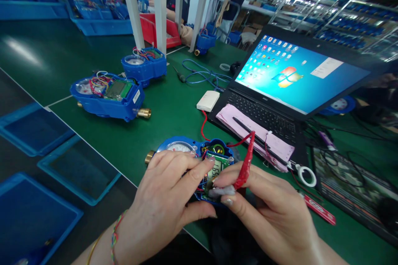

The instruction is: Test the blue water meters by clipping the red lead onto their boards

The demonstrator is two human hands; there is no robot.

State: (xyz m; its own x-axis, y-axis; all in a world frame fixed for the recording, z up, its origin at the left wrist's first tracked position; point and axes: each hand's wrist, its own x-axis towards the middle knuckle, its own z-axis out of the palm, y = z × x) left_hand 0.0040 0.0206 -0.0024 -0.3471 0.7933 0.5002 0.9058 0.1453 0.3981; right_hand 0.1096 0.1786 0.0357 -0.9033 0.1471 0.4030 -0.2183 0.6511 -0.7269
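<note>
Nearest the camera, the left hand (pixel 169 188) lies over a blue meter (pixel 196 145), its grip spread, thumb apart from the fingers. Beside it, the right hand (pixel 270 201) has its grip pinching the grey end of a red lead (pixel 245 167), close by the meter's display (pixel 215 169). Both are at the near edge of a green table (pixel 174 112). On it stands an open laptop (pixel 295 74), screen lit, beyond the right hand. A second meter (pixel 108 95) and a third (pixel 144 64) sit farther left, wires showing on top. Pink papers (pixel 230 114) lie across the laptop's front. Just beside its left corner is a white box (pixel 208 100); a black pen (pixel 245 126) rests on the papers.
</note>
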